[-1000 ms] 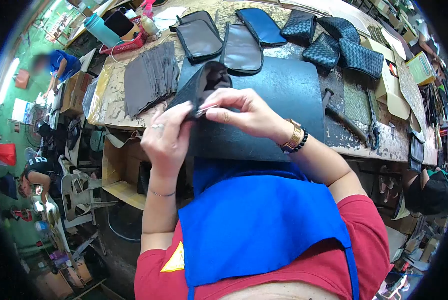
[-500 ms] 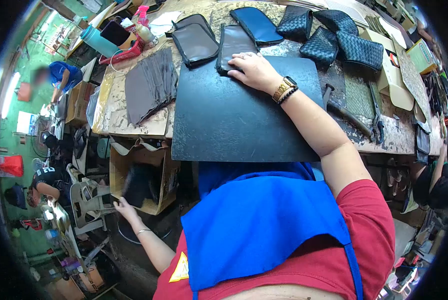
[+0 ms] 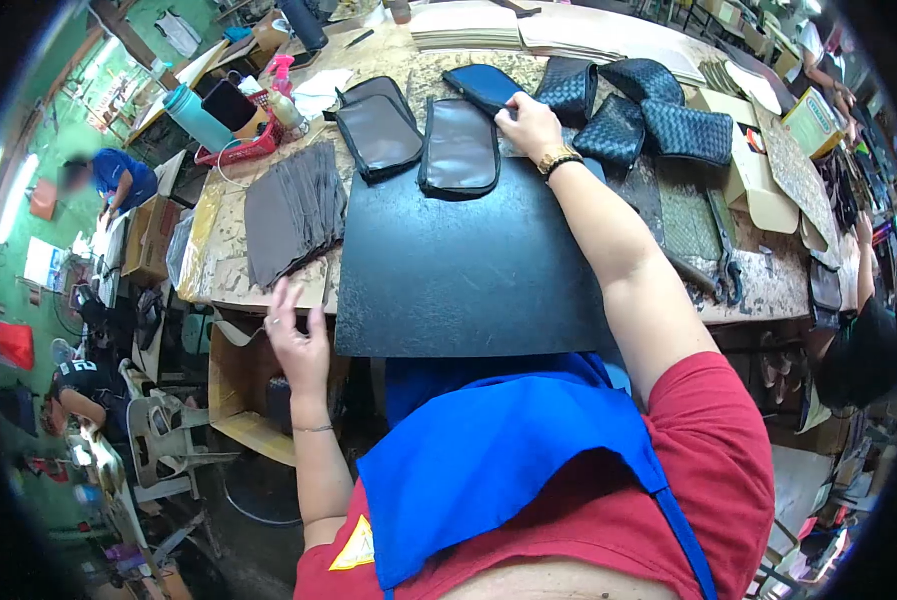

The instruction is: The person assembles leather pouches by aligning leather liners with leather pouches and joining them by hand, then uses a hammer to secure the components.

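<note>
My right hand [image 3: 529, 128], with a gold watch on its wrist, has its fingers closed on the near corner of a dark blue zip pouch [image 3: 481, 86]. Just left of that hand, a dark brown pouch [image 3: 461, 148] lies partly over the far edge of a black board [image 3: 469, 265]. Two more pouches [image 3: 379, 132] overlap further left. My left hand [image 3: 299, 345] is raised off the table's front edge with its fingers apart, holding nothing. Closest to it are a fanned stack of dark brown pieces [image 3: 296, 210] and, below, an open cardboard box [image 3: 239, 385].
Several black woven-pattern pieces [image 3: 684, 132] lie at the back right. Shears [image 3: 726, 250] and a cardboard carton [image 3: 754, 190] are on the right side. A red basket [image 3: 259, 140] holds bottles at the left. Other people sit at far left and far right.
My right hand has gone from the dark brown pouch to the blue one on its right. My left hand has risen from beside the cardboard box. The view has shifted slightly.
</note>
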